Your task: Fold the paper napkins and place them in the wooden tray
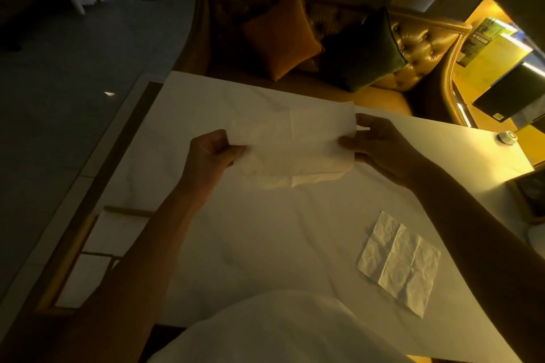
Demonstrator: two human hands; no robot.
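I hold a thin white paper napkin (pixel 292 144) stretched above the white tablecloth, its lower part hanging in a loose fold. My left hand (pixel 211 156) pinches its left edge and my right hand (pixel 380 146) pinches its right edge. A second napkin (pixel 399 262), creased into quarters, lies flat on the cloth at the right, under my right forearm's side. The wooden tray (pixel 73 247) sits at the table's left edge, partly hidden by my left forearm, with white folded napkins in its two visible compartments.
A leather sofa (pixel 413 62) with an orange cushion (pixel 280 35) and a dark green cushion (pixel 362 53) stands past the table's far edge. A small round white object (pixel 506 137) rests at the far right corner. A lit shelf with booklets (pixel 495 50) is at the right.
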